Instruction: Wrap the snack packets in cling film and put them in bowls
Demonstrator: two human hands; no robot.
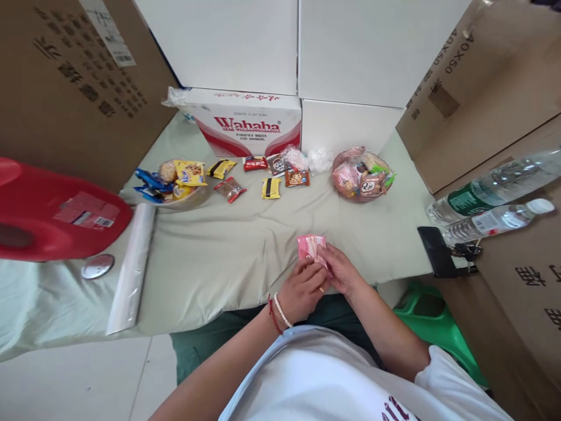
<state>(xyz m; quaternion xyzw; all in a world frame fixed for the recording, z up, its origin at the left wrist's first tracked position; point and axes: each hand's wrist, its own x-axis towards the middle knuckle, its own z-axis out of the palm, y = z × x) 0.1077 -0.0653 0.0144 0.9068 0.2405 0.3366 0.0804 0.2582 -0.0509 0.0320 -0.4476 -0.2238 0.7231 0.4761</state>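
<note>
Both of my hands are closed on a small pink snack packet [307, 245] just over the near edge of the cloth-covered table [210, 251]. My left hand [304, 286], with bracelets at the wrist, covers the packet's lower part. From the right, my right hand [339, 266] grips its side, the thumb lying across the front. Beyond them lie several wrapped snacks, among them a yellow packet [271, 188], a brown cookie packet [297, 178] and a red packet [255, 163]. A bowl of snacks [184, 202] stands at the left, and a pink bowl [357, 197] of snacks at the right.
A Wahaha carton [249, 126] stands at the back. On the left are a red container [56, 210], a clear plastic roll [131, 269] and a round metallic disc [97, 266]. Plastic bottles [495, 225] and a black phone [437, 251] lie right, above a green stool [433, 327].
</note>
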